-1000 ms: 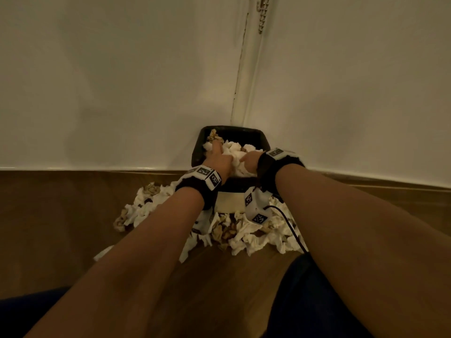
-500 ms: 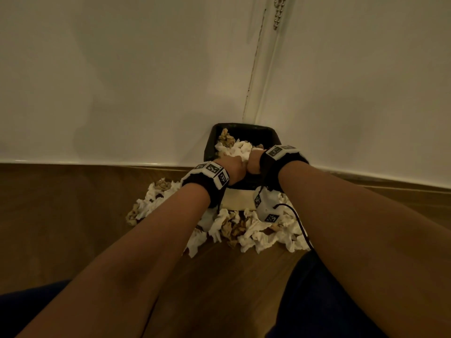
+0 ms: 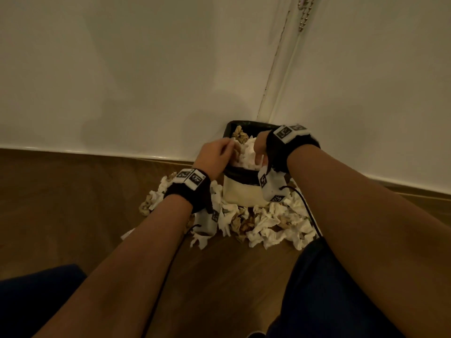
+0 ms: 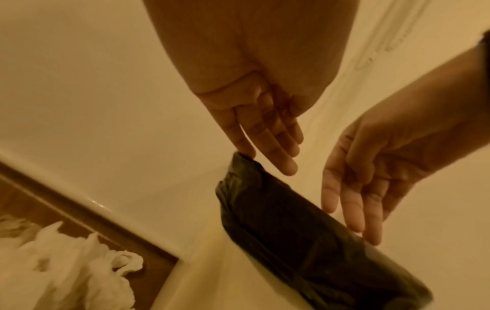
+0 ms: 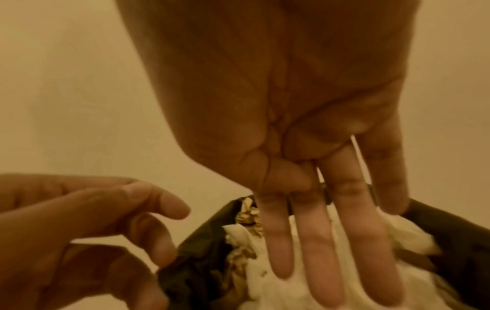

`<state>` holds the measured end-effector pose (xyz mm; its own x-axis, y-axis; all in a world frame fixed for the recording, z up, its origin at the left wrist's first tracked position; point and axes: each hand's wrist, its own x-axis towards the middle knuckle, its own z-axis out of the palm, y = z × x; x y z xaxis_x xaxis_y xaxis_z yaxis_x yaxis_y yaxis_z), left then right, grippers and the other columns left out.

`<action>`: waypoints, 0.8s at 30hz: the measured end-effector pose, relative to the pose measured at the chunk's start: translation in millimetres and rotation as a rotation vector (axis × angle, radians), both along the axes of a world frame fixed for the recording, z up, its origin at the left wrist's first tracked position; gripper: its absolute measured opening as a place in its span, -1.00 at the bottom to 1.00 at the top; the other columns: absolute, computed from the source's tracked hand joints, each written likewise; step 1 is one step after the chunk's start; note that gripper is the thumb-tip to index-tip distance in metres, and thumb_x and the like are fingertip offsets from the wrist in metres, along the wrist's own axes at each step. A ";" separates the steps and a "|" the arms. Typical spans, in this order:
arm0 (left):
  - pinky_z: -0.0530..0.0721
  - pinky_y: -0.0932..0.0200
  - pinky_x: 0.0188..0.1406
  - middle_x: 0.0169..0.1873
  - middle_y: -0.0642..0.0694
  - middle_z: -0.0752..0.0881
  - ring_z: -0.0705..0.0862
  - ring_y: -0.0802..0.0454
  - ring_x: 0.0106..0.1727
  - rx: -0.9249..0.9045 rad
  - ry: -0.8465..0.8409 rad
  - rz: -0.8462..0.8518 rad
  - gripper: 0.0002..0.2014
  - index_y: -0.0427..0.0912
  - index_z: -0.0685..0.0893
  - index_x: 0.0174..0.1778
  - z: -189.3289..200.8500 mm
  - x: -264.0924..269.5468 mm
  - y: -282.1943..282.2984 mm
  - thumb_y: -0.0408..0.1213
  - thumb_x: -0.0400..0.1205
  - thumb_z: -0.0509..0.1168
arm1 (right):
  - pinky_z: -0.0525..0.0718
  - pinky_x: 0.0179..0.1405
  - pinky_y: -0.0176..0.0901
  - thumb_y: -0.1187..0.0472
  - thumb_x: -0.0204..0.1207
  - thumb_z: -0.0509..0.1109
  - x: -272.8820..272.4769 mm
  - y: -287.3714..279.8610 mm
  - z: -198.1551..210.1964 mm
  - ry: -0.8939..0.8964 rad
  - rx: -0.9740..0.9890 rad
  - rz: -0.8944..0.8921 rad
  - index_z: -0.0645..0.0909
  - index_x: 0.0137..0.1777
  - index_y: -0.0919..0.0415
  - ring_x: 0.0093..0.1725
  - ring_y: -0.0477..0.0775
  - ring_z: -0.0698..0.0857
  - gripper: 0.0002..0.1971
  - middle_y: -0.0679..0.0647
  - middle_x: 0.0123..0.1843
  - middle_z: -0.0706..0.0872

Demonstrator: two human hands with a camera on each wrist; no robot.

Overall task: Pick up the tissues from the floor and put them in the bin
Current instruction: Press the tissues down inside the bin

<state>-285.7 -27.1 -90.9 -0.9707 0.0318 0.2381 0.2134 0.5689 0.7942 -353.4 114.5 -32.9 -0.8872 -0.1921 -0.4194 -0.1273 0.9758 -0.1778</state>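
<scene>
The bin (image 3: 244, 189), lined with a black bag, is standing on the brown wooden floor (image 3: 73, 203) against a white wall (image 3: 146, 69). Both hands are hovering over its mouth with fingers straight and holding nothing: the left hand (image 3: 214, 158) at the near left rim, the right hand (image 3: 260, 148) above the tissues (image 3: 246, 154) heaped inside. More crumpled tissues (image 3: 275, 228) are lying around the bin's base.

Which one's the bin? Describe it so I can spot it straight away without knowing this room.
Find the corner where the two white walls meet the wooden floor. The bin stands right in that corner, with both hands above its opening and loose tissues scattered round its base. Unlike the soft white clutter around it, it is a rigid cream box lined with a black bag, heaped full.
</scene>
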 end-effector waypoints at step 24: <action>0.37 -0.42 0.37 0.60 -0.09 -0.16 0.15 -0.34 0.54 -0.488 -0.738 0.328 -0.30 0.48 0.08 0.50 -171.8 139.0 -110.5 -0.31 0.63 0.20 | 0.71 0.14 0.18 0.16 0.60 0.27 63.9 -148.1 -68.8 -0.127 0.053 0.293 0.62 0.25 0.22 0.06 0.28 0.74 -0.72 0.15 0.15 0.73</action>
